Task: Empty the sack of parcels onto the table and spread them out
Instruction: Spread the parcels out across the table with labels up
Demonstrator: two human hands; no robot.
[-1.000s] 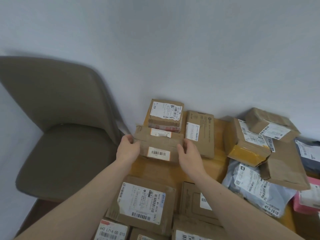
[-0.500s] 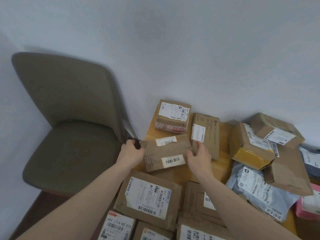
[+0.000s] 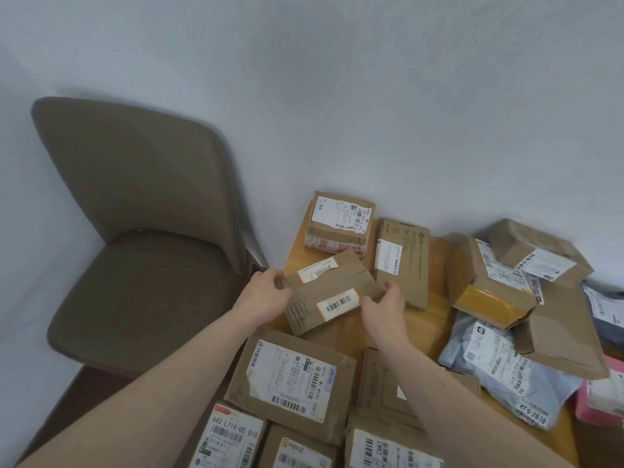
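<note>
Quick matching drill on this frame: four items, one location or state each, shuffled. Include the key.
Items:
1. brown box with two barcode labels
2. grey poly mailer
3. pink parcel
4. brown chair

Places or states:
A. at the right edge of the table
B. off the table, to its left
C. held at both ends by the left hand and right hand
D. partly under a flat brown box, right of centre

Pairs: 1-C, 2-D, 3-A, 4-B
</note>
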